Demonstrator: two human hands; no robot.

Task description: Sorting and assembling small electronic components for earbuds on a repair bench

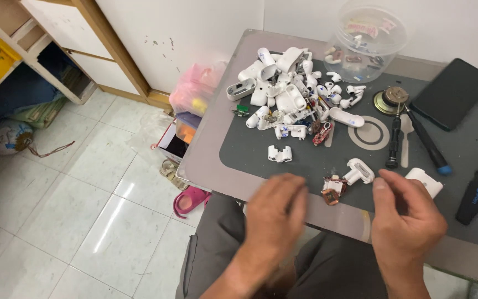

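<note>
Left hand [276, 207] hovers at the mat's [250, 149] near edge, fingers curled, grasping nothing visible. Between the hands lies a small circuit module [333, 190] touching a white earbud-case shell [359, 171]. Right hand [405, 213] is loosely open, empty. Advice: steady the shell before lifting the module; pull gently.

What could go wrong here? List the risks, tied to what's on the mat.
1. The small circuit part lies near the table edge between the left hand and right hand; a nudge could send it to the floor.
2. The pile of white shells is loose; pieces may scatter.
3. The phone lies beside the screwdriver; it might get scratched.
</note>
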